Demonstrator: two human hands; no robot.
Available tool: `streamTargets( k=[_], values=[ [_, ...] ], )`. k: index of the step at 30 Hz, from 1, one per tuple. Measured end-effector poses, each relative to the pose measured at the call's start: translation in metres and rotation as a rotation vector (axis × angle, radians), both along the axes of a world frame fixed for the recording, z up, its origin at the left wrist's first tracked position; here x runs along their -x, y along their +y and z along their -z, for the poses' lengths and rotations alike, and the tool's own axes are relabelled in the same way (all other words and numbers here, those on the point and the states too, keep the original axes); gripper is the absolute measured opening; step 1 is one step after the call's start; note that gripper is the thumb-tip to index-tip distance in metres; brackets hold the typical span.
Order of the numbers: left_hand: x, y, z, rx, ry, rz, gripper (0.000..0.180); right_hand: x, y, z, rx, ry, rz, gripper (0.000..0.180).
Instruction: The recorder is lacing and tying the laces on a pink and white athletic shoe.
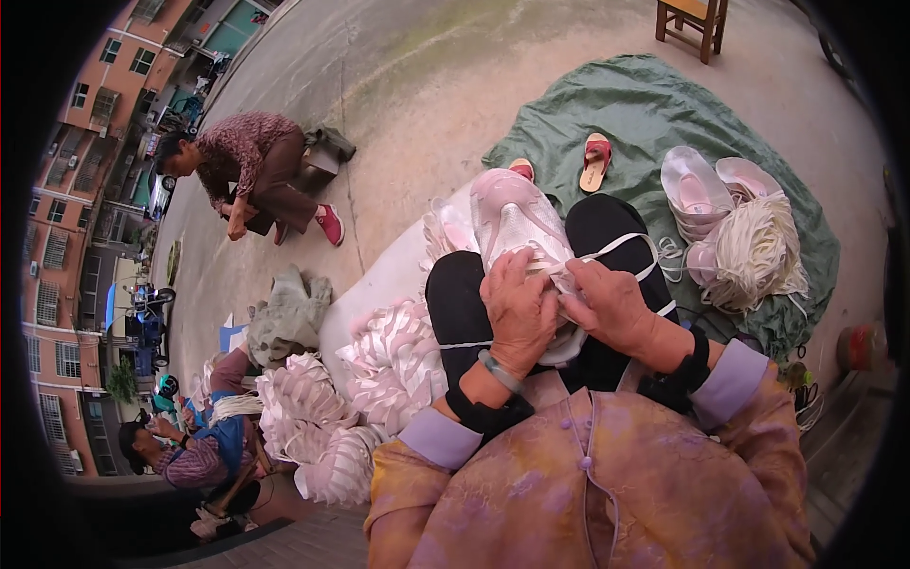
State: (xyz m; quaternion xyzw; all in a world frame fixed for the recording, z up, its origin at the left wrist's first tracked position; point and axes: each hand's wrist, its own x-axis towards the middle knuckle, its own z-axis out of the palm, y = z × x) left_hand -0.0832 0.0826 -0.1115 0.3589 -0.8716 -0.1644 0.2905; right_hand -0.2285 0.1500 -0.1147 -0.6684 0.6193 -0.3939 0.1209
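A white and pale pink sneaker (pixel 518 211) rests on my lap between my black-clad knees, its toe pointing away from me. My left hand (pixel 519 313) is closed over its lacing area from the left, fingertips pressed at the eyelets. From the right, my right hand (pixel 614 305) pinches the white shoelace (pixel 621 245) at the same spot; the fingertips of both hands nearly meet. A loop of the lace curves over my right knee, and another length lies across my left thigh. What exactly sits between the fingertips is partly hidden by the fingers.
Piles of similar shoes (pixel 393 360) lie to my left. On the green sheet (pixel 626 104) are a red slipper (pixel 595 161), more shoes (pixel 695 194) and a bundle of white laces (pixel 754 251). Two other people sit at left, one bent forward (pixel 251 161). A wooden chair (pixel 690 24) stands far off.
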Motion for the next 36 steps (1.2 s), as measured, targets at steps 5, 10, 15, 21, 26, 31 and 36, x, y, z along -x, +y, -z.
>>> streamTargets(
  k=[5,10,15,21,26,31,36],
  values=[
    [0.007,0.003,0.001,0.026,-0.038,-0.054,0.016,-0.001,-0.004,0.006,0.016,0.031,-0.031,0.022],
    [0.01,0.0,0.001,-0.033,-0.039,-0.036,0.013,0.005,-0.005,0.011,0.023,0.008,-0.086,0.018],
    [0.009,0.0,-0.014,0.01,-0.115,-0.004,0.006,0.008,-0.003,0.008,0.003,-0.02,-0.105,0.023],
    [-0.04,0.018,-0.056,0.051,-0.264,0.114,0.003,0.016,0.007,0.01,-0.044,0.075,-0.075,0.03],
    [-0.157,0.023,-0.047,-0.189,-0.242,-0.155,0.005,0.019,0.009,0.017,-0.07,0.144,-0.035,0.034],
    [-0.289,0.031,-0.022,-0.113,-0.481,-0.473,0.006,0.02,0.005,0.017,-0.073,0.118,-0.025,0.038],
    [-0.292,0.037,0.002,-0.23,-0.651,-0.497,0.005,0.019,0.003,0.011,-0.069,0.164,-0.044,0.036]
  ],
)
